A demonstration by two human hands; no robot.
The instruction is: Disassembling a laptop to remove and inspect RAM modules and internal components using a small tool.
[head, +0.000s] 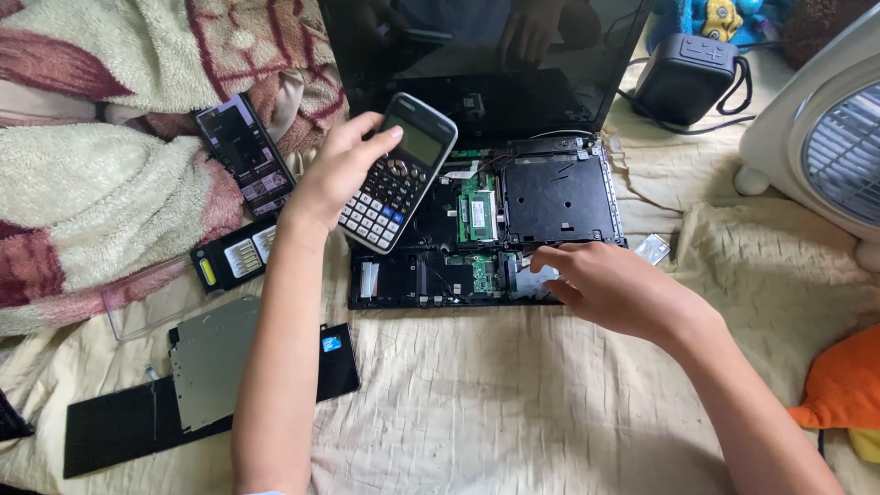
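Fingers of the left hand (335,174) hold a grey scientific calculator (399,172); the right hand (600,286) presses curled fingers on the opened black laptop base (486,220). Its keyboard panel (206,385) already lies left; boards remain inside.

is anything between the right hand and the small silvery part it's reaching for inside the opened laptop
Nothing visible does. The right hand already rests its fingertips on the small silvery flat part at the front edge of the opened black laptop base. The left hand holds a dark grey scientific calculator off to the side, clear of it.
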